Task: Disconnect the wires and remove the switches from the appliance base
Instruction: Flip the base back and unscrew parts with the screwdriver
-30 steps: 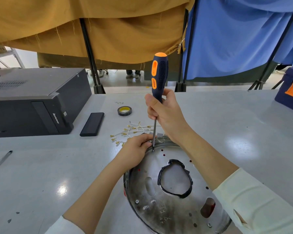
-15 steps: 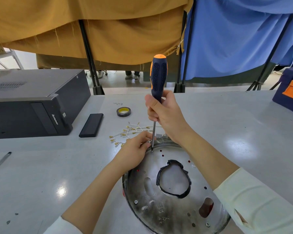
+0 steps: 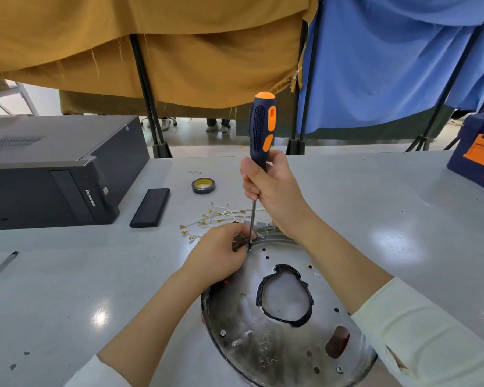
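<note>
The base (image 3: 285,325) lies flat on the tabletop (image 3: 375,219), and the work sits at its far rim. The right hand (image 3: 274,191) grasps the screwdriver (image 3: 260,129) nearly upright, tip down on that rim. The left hand (image 3: 218,252), nearest, pinches a dark part just beside the tip. The wires (image 3: 215,216) lie beyond the rim.

Around the base (image 3: 280,325), bare bench (image 3: 375,208) lies open to its right and near left. Behind the base, loose wires (image 3: 215,216) clutter the way, with a tape roll (image 3: 203,186) and a black bar (image 3: 150,208) farther back-left. A computer (image 3: 53,169) blocks the far left, and a toolbox (image 3: 478,155) stands far right.
</note>
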{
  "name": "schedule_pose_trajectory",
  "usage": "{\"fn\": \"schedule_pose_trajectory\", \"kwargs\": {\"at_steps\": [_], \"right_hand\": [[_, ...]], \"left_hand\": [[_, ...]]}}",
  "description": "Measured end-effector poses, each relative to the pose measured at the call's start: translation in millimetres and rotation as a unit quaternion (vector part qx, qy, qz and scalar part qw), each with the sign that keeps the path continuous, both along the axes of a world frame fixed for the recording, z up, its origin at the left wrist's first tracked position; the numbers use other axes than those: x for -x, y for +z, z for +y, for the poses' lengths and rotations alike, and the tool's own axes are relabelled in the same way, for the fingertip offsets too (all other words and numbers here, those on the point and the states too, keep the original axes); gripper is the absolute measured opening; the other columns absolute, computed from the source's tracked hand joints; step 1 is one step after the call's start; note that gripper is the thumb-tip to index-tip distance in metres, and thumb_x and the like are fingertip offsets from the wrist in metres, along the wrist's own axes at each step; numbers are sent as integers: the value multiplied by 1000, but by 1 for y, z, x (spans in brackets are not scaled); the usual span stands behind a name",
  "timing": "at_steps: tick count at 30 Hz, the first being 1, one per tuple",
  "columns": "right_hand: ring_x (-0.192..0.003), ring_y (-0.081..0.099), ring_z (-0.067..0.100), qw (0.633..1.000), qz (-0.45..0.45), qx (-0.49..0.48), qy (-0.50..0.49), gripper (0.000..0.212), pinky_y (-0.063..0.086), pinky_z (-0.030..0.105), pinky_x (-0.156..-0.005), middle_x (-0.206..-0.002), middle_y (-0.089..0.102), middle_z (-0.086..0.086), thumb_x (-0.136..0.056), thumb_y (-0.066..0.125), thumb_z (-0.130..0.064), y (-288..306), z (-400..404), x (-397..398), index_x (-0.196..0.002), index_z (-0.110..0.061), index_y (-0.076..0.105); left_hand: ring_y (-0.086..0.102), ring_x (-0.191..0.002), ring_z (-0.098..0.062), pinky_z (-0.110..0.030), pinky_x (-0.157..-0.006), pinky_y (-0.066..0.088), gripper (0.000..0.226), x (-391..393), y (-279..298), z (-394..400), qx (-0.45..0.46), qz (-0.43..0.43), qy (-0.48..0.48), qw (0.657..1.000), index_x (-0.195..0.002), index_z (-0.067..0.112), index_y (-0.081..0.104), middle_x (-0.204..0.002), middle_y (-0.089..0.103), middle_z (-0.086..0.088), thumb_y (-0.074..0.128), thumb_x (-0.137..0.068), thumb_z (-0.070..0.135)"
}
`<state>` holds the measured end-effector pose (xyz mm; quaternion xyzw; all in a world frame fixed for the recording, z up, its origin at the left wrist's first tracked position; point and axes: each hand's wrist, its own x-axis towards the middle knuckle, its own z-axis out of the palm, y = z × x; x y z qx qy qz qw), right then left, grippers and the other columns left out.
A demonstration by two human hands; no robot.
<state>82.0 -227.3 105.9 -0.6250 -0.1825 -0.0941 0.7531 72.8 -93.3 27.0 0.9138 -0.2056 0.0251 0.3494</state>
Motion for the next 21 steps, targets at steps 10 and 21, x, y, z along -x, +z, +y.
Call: {"fn": "schedule_pose_trajectory", "kwargs": {"at_steps": [10, 21], "right_hand": [[-64, 44, 14, 999, -35, 0, -12, 21, 39, 26, -61, -85, 53, 3, -104, 33, -13, 0, -3, 8, -118, -3, 45], [-67, 45, 16, 998, -45, -32, 14, 19, 41, 27, -64, -86, 52, 5, -103, 33, -12, 9, -5, 14, -116, -6, 46]], "left_hand": [[51, -89, -6, -18, -77, 38, 21, -3, 4, 1, -63, -42, -12, 997, -104, 27, 66, -100, 63, 10, 68, -83, 23], [57, -90, -12, -27, -82, 46, 9, -2, 6, -1, -84, -84, -43, 992, -87, 17, 70, -93, 63, 8, 68, -86, 26]]}}
